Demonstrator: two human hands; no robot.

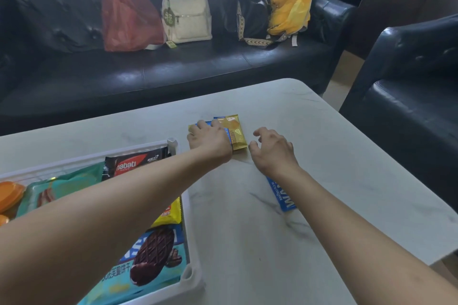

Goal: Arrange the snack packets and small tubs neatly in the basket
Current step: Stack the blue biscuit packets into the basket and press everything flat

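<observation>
Here the step in hand looks like gathering the loose packets off the bench [334,156] to bring them to the basket [190,277]. To do it well, the person would best square the small stack first, then pinch it along both long edges so the slippery wrappers do not fan out on the lift.

The left hand [210,140] lies palm down on the gold packets [236,131], which sit overlapped with a blue one just beyond the basket's far corner. Its fingers curl over the far edge; whether they have closed around the stack cannot be told, since the hand hides the grip.

The right hand [272,148] hovers just beside the stack, fingers spread and loosely curled, holding nothing. Under its wrist lies a blue wafer packet [282,195], flat on the bench and not yet collected.

The basket stands at the left, already holding a dark Nabati packet [133,162], a teal packet [64,186], a yellow packet [168,213], a chocolate biscuit pack [151,262] and orange tubs [10,195].
</observation>
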